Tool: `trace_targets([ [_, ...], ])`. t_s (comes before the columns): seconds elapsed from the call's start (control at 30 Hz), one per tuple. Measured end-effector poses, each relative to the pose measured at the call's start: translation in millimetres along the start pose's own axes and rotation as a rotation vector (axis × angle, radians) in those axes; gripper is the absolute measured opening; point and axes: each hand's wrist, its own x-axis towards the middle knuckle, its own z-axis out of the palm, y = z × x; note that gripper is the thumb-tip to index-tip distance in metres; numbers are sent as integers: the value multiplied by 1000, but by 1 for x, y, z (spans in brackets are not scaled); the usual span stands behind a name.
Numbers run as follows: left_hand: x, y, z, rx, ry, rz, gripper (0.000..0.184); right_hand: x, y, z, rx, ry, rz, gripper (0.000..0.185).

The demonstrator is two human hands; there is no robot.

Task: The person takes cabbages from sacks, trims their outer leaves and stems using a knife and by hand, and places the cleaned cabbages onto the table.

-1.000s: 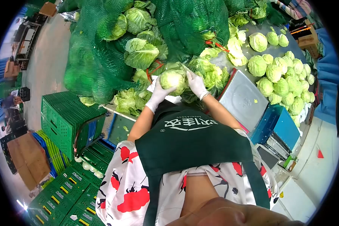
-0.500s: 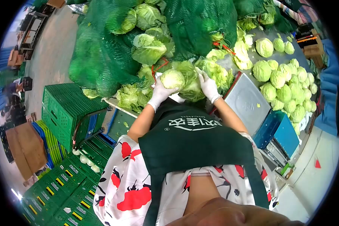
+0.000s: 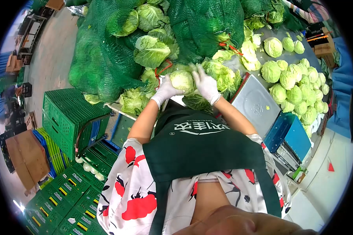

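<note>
A pale green cabbage head (image 3: 181, 81) rests in my gloved left hand (image 3: 166, 91), whose fingers wrap its left side. My gloved right hand (image 3: 206, 84) is just right of the head, with its fingers stretched out and apart; the fingertips are smeared by motion. Whether they touch the head I cannot tell. Below the right hand lies a darker loose outer leaf (image 3: 198, 102). More trimmed leaves (image 3: 222, 76) are heaped to the right, and others (image 3: 134, 102) lie to the left. A red tie (image 3: 159, 71) shows behind the left hand.
Green mesh sacks (image 3: 106, 51) of cabbages stand along the far side. At right are a grey metal plate (image 3: 255, 100), a blue box (image 3: 292, 135) and a pile of trimmed cabbages (image 3: 298, 88). Stacked green crates (image 3: 68, 121) stand at left, near a cardboard box (image 3: 27, 154).
My right hand has come off the large outer leaf and moved left and up, closer to the head. That leaf now lies lower. My left hand keeps the cabbage at nearly the same place.
</note>
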Motion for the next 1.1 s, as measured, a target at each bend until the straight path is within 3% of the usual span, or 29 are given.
trace_targets([
  [0.07, 1, 2, 1, -31, 6, -1, 127, 6, -2, 3, -83, 140, 212, 57],
  [0.2, 2, 1, 0, -31, -6, -23, 127, -1, -17, -12, -37, -2, -73, 59],
  [0.23, 2, 2, 0, -28, -7, -23, 127, -3, -24, -19, -81, -139, -92, 59],
  [0.33, 1, 3, -2, -21, -5, -28, 127, 6, -15, -6, -19, -249, -91, 60],
  [0.47, 0, 4, -4, -1, -16, -27, 127, 13, -5, 1, 56, -287, -181, 59],
  [0.57, 0, 6, -5, 16, -11, -30, 127, 12, -15, -1, -63, -308, -126, 59],
  [0.8, 5, 2, -2, -16, -14, -5, 122, 25, -2, 7, -36, -291, -120, 55],
  [0.9, 1, -10, 3, -7, 57, 114, 118, 41, 55, 19, -64, -286, -65, 52],
  [1.0, -6, -13, 1, -188, 36, 150, 123, 24, 43, 5, -61, -192, -12, 51],
  [1.1, 1, -10, 3, -88, 15, 73, 122, 11, 21, 15, 26, -164, -51, 56],
])
